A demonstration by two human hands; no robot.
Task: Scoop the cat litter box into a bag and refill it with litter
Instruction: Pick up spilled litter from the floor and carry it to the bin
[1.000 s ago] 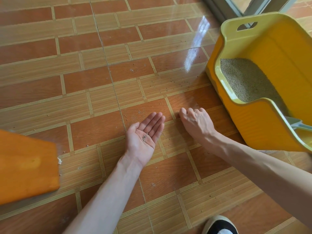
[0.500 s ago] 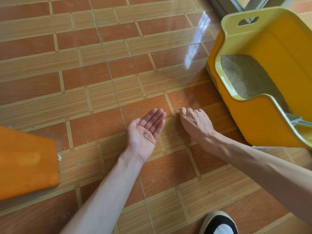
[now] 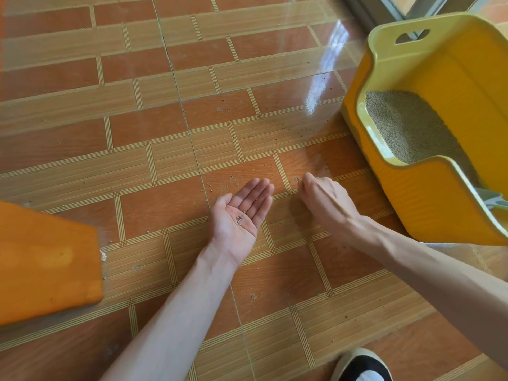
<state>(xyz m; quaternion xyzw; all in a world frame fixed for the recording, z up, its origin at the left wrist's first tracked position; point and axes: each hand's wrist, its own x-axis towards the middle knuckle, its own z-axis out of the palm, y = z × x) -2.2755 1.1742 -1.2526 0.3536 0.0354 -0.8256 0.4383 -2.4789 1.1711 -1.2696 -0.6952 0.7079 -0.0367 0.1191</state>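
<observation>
Right hand (image 3: 319,198) pinches floor grains; left hand (image 3: 242,213), palm spread, cups some; box (image 3: 428,193) lies at two o'clock, nearer the right.

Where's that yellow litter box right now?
In the head view the yellow litter box sits on the tiled floor at the far right, just beyond the right hand, with grey litter inside.

Right hand (image 3: 321,199) fingertips hidden beneath knuckles; litter box (image 3: 428,188) cropped at right edge.
</observation>
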